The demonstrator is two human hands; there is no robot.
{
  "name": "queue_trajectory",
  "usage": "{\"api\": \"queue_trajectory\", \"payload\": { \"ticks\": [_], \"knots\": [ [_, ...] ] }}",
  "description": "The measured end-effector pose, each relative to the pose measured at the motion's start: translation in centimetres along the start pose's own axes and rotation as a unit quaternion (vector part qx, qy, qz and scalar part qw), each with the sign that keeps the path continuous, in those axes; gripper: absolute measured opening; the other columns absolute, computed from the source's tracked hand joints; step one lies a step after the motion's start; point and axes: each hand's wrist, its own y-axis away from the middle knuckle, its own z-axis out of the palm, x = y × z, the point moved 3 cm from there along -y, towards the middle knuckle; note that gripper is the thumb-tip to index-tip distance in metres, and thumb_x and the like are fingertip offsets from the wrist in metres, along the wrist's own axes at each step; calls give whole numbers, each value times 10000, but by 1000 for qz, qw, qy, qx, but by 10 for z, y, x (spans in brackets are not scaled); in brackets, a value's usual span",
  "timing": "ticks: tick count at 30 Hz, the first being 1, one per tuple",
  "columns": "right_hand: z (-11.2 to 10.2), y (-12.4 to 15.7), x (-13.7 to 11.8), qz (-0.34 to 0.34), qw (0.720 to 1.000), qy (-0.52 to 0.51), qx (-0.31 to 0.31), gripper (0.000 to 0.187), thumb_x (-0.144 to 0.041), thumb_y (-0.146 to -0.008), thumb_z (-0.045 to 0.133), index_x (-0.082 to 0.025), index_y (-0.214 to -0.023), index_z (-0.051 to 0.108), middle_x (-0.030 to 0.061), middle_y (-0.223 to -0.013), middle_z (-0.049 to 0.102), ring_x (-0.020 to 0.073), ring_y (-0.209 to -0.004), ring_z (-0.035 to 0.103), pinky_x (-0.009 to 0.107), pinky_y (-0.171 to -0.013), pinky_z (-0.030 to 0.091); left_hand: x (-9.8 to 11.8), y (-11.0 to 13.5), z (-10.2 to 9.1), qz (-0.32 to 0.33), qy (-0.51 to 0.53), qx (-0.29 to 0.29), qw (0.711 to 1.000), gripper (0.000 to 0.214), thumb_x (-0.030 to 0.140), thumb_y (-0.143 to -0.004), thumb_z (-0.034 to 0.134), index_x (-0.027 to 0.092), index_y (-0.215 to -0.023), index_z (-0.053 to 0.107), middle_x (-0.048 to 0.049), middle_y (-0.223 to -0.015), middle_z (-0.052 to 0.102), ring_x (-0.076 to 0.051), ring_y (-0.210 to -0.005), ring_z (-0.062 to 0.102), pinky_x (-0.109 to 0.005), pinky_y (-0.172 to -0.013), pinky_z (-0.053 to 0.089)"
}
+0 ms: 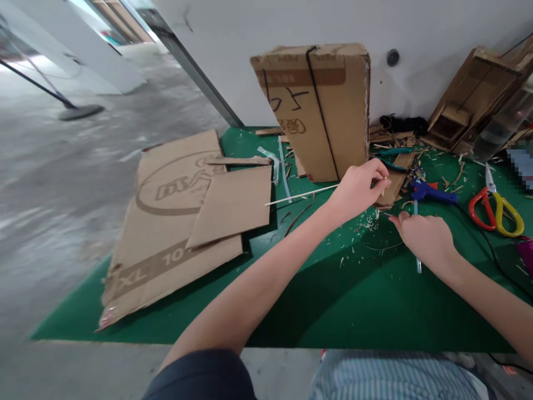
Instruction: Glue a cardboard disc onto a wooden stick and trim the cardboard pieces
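Observation:
My left hand [358, 188] is closed in a pinch on a thin pale wooden stick [302, 195], which runs left from my fingers just above the green mat [333, 300]. My right hand [425, 236] rests on the mat with its fingers curled round a thin clear glue stick [417, 265], whose ends show above and below the hand. A blue hot glue gun [428, 192] lies just beyond my right hand. An upright cardboard box [318, 108] stands behind my left hand.
Flat cardboard sheets [183, 222] cover the mat's left part. Red and yellow scissors [495, 208] lie at the right, by a black cable [487, 241]. Cardboard scraps and pieces [470, 100] lean on the wall at back right. Small shavings litter the mat.

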Motion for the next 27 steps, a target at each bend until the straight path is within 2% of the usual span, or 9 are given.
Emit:
{"api": "queue_trajectory", "payload": {
  "ticks": [7, 14, 27],
  "knots": [
    [-8, -3, -3, -8, 1000, -1, -15, 491, -359, -1008, 271, -128, -770, 633, 100, -542, 639, 217, -526, 655, 255, -450, 226, -7, -4, -3, 2, 7, -1, 1000, 36, 200, -840, 554, 202, -825, 522, 8, -747, 727, -130, -680, 658, -288, -675, 476],
    [1, 1, -6, -13, 999, -7, -48, 479, -385, -1009, 288, -128, -795, 630, 96, -575, 659, 212, -538, 667, 250, -450, 228, -7, -5, -5, 3, 39, -34, 999, 57, 215, -844, 544, 202, -802, 508, 0, -766, 740, -121, -664, 661, -273, -632, 471],
    [-1, 1, 3, -38, 999, 17, 22, 559, -441, -1001, 228, -155, -726, 621, 69, -491, 598, 175, -423, 565, 253, -480, 139, -17, -8, -7, -16, 40, -23, 999, 33, 166, -847, 514, 195, -832, 523, -19, -851, 748, -137, -775, 690, -274, -679, 493]
  ]
}}
